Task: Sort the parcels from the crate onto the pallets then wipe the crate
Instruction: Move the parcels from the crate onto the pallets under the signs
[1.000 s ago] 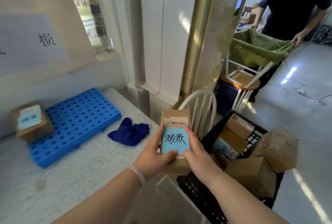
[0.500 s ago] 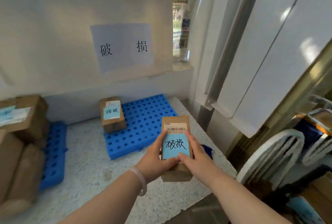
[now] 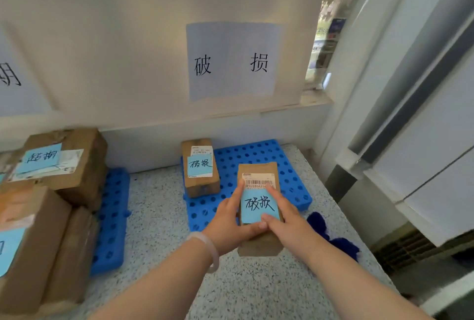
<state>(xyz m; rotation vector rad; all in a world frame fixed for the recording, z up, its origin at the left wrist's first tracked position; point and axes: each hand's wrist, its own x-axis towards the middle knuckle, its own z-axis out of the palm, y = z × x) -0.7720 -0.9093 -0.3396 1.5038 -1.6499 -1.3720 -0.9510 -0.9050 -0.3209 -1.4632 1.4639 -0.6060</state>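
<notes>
Parcel (image 3: 257, 169): brown carton, held upright between both hands above the speckled counter (image 3: 159, 204), its top end in front of the blue pallet (image 3: 288, 178); whether it touches either cannot be told. Front face bears a barcode label (image 3: 259, 181) just above the fingertips and a light blue note (image 3: 257, 204) with handwritten characters between the fingers. Left hand (image 3: 227, 221): grips the carton's left side, forefinger straight along the edge, thumb laid across the note's lower border; a pale bracelet (image 3: 211, 248) on the wrist. Right hand (image 3: 288, 228): grips the right side, forefinger stretched up beside the note, thumb tip on the note's lower right corner, meeting the left thumb. Second parcel (image 3: 201, 186): lies on the pallet beyond and left of the left fingertips, apart from the held carton, with its own blue note. Cloth (image 3: 343, 246): dark blue, on the counter right of the right hand. Left pallet (image 3: 112, 217): well left of the left hand, carrying a stack (image 3: 77, 173) of larger cartons. Sign (image 3: 233, 60): paper sheet on the wall, above the fingers.
</notes>
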